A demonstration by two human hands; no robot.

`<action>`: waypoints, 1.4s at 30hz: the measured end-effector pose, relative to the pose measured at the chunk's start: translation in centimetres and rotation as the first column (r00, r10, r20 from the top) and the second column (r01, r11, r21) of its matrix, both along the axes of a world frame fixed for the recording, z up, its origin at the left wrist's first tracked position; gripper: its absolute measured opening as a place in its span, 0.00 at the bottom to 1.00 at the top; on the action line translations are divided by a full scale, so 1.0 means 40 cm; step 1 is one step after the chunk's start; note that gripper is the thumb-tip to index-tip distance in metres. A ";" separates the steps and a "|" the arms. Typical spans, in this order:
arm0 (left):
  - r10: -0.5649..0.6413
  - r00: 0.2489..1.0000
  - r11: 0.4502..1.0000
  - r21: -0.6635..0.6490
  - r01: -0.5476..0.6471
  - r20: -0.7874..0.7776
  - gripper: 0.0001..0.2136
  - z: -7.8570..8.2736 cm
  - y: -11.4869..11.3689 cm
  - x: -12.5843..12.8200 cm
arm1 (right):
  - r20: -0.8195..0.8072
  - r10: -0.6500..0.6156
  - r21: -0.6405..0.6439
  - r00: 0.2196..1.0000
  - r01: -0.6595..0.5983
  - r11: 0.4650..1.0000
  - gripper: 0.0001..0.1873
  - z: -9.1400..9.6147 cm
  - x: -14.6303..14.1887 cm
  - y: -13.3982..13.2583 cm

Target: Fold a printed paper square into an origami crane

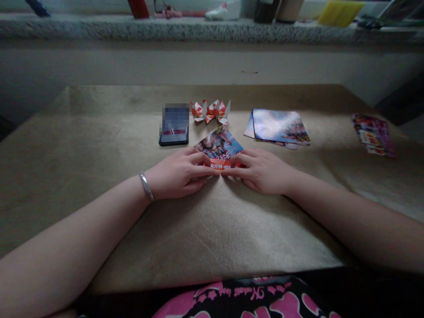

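— What are the hands doing at your end?
— I have the left hand and the right hand both closed on a colourful paper, pinching its near edge, with the tips almost meeting. There's a silvery bracelet on my left wrist.
— Where is that paper?
— In the middle of the table, one corner pointing away from me. A red band crosses its near part, between the hands.
— And around it?
— Red-and-white folded paper figures stand just past the far corner, with a phone to their left. On the right I see overlapping loose sheets; farther right lie purplish-red leaflets.
— Beyond the table?
— A pale wall, then a speckled sill holding a yellow item.
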State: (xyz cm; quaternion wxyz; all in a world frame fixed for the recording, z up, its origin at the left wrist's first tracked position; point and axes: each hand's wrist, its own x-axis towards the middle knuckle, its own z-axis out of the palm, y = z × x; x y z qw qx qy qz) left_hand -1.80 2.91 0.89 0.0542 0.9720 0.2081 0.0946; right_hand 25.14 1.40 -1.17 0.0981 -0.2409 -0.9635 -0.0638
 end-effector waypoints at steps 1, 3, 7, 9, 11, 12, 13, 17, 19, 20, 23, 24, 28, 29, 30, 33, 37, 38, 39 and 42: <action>0.011 1.000 1.000 0.025 -0.011 -0.008 0.16 -0.001 -0.004 0.003 | 0.001 -0.005 -0.005 1.000 0.005 1.000 0.22 0.003 -0.003 0.001; 0.026 0.999 0.999 0.039 -0.025 -0.028 0.16 -0.001 -0.009 0.007 | 0.005 -0.012 -0.016 1.000 0.012 1.000 0.22 0.007 -0.006 0.001; 0.016 0.999 1.000 0.017 -0.015 -0.030 0.14 0.003 -0.007 0.003 | -0.008 -0.020 -0.029 1.000 0.020 0.999 0.21 0.010 0.002 -0.002; 0.000 1.000 1.000 -0.013 0.000 -0.021 0.13 0.006 -0.002 -0.002 | -0.028 -0.021 -0.042 0.999 0.020 0.999 0.20 0.010 0.010 -0.002; -0.014 1.000 0.999 -0.040 0.013 -0.016 0.13 0.009 0.001 -0.007 | -0.048 -0.023 -0.047 0.999 0.020 0.999 0.19 0.011 0.019 -0.002; -0.018 1.000 0.999 -0.049 0.017 -0.016 0.13 0.010 0.002 -0.008 | -0.057 -0.026 -0.044 0.998 0.023 0.999 0.18 0.012 0.025 -0.001; -0.023 1.000 0.998 -0.055 0.022 -0.013 0.13 0.010 0.003 -0.010 | -0.065 -0.032 -0.039 0.997 0.029 0.999 0.18 0.013 0.030 0.001; -0.033 0.999 0.996 -0.082 0.033 0.006 0.13 0.007 0.006 -0.015 | -0.096 -0.053 -0.026 0.994 0.051 0.998 0.17 0.020 0.054 0.008; -0.034 0.999 0.994 -0.105 0.036 0.021 0.12 0.004 0.008 -0.019 | -0.096 -0.057 -0.040 0.994 0.053 0.998 0.17 0.023 0.068 0.012; -0.035 0.999 0.992 -0.116 0.038 0.028 0.12 0.003 0.009 -0.021 | -0.100 -0.055 -0.044 0.993 0.051 0.998 0.17 0.025 0.075 0.015; -0.042 0.998 0.989 -0.138 0.048 0.047 0.12 -0.002 0.014 -0.028 | -0.088 -0.061 -0.059 0.994 0.056 0.997 0.16 0.026 0.096 0.022; -0.046 0.997 0.989 -0.138 0.053 0.054 0.12 -0.003 0.015 -0.030 | -0.077 -0.072 -0.056 0.994 0.068 0.996 0.16 0.027 0.103 0.024; -0.060 0.994 0.989 -0.133 0.072 0.087 0.12 -0.007 0.021 -0.035 | -0.052 -0.097 -0.060 0.994 0.094 0.994 0.14 0.028 0.123 0.032; -0.063 0.993 0.988 -0.135 0.075 0.096 0.12 -0.008 0.022 -0.035 | -0.056 -0.098 -0.069 0.994 0.094 0.993 0.14 0.028 0.127 0.033; -0.065 0.992 0.987 -0.137 0.079 0.105 0.12 -0.009 0.022 -0.036 | -0.062 -0.099 -0.080 0.993 0.094 0.992 0.14 0.028 0.130 0.034; -0.070 0.990 0.987 -0.134 0.086 0.126 0.13 -0.010 0.024 -0.036 | -0.099 -0.110 -0.121 0.989 0.098 0.988 0.14 0.027 0.135 0.036; -0.065 0.990 0.988 -0.135 0.082 0.122 0.13 -0.009 0.025 -0.036 | -0.137 -0.140 -0.177 0.981 0.115 0.977 0.14 0.020 0.136 0.035; -0.062 0.991 0.988 -0.136 0.078 0.119 0.13 -0.008 0.024 -0.036 | -0.143 -0.161 -0.176 0.977 0.135 0.975 0.14 0.017 0.133 0.034; -0.057 0.992 0.988 -0.134 0.072 0.116 0.12 -0.007 0.023 -0.036 | -0.154 -0.186 -0.166 0.970 0.160 0.973 0.14 0.014 0.130 0.032; -0.025 0.996 0.993 -0.111 0.035 0.083 0.11 -0.007 0.019 -0.032 | -0.227 -0.249 -0.132 0.942 0.224 0.966 0.14 0.006 0.113 0.025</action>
